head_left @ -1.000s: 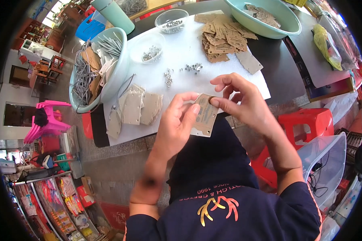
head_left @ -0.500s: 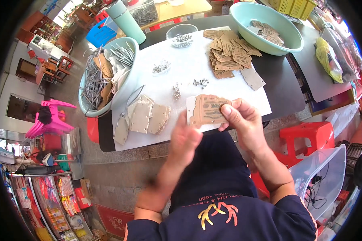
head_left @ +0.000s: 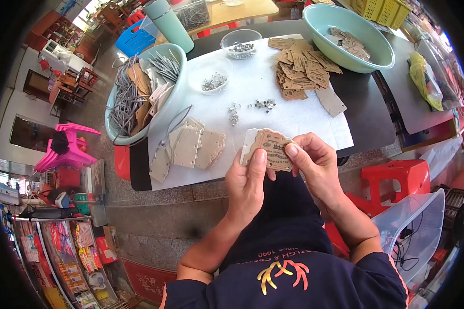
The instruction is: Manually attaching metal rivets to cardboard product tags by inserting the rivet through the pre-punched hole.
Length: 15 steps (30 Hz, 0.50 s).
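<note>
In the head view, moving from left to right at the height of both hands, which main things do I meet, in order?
Pink plastic seating, gray-brown perforated cards, left hand, right hand, red plastic stool. The held brown card overlaps both hands, so it is omitted.

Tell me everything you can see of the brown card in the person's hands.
The brown card is flat, looks like cardboard, and has dark print and a wavy outline. A paler layer shows past its left edge. Small dark spots near the lower edge may be holes. It is held printed face up, near the close edge of the white sheet, between the left hand and right hand, both thumbs on top.
</note>
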### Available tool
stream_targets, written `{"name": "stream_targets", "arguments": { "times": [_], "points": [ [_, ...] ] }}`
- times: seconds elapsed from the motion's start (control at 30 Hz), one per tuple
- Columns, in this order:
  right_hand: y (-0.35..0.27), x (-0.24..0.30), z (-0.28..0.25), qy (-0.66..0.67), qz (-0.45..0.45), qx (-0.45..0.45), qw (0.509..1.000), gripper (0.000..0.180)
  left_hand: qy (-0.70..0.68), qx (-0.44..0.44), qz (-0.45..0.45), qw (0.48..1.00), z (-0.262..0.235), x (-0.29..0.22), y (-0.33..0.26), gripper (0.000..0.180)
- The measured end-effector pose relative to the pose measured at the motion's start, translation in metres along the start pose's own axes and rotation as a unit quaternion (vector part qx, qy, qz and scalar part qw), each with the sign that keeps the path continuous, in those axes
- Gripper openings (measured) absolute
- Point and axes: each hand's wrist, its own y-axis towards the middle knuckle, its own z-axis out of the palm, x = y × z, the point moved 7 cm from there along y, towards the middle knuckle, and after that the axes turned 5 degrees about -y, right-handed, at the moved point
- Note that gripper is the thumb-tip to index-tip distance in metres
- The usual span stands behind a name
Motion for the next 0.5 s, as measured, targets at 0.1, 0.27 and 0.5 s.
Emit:
{"name": "stream_targets", "arguments": {
  "times": [0.1, 0.27, 0.5],
  "points": [
    [-0.002, 0.001, 0.000, -0.024, -0.002, 0.005, 1.000, 0.018, -0.001, -0.006, -0.007, 1.000, 0.000, -0.001, -0.002, 0.031],
    [-0.006, 0.001, 0.004, -0.022, 0.004, 0.013, 1.000, 0.018, -0.016, -0.010, -0.006, 1.000, 0.001, -0.004, -0.004, 0.031],
    [-0.011, -0.017, 0.016, -0.035, 0.011, 0.038, 0.999, 0.018, -0.014, -0.041, -0.027, 0.999, -0.019, 0.009, -0.014, 0.027]
  ]
}}
